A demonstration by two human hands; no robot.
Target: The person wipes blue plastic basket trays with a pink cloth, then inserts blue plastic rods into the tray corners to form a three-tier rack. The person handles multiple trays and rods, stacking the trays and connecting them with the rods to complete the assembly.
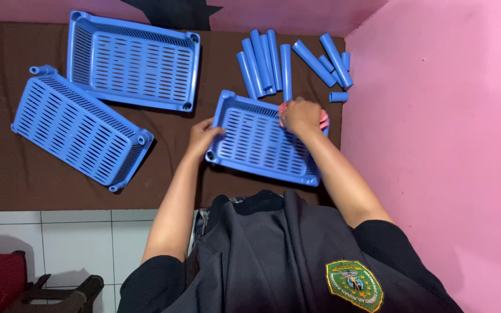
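A blue slotted plastic tray (256, 142) lies on the brown mat right in front of me. My left hand (203, 136) grips its left rim, fingers over the edge. My right hand (301, 116) is closed on a pink cloth (322, 120) pressed at the tray's far right corner. Only a bit of the cloth shows around the fingers.
Two more blue slotted trays (131, 61) (76, 130) lie on the brown mat (7, 168) to the left. Several blue plastic tubes (285, 66) lie beyond the near tray. A pink wall (436, 145) stands on the right. White floor tiles and a dark stool (68, 293) are at lower left.
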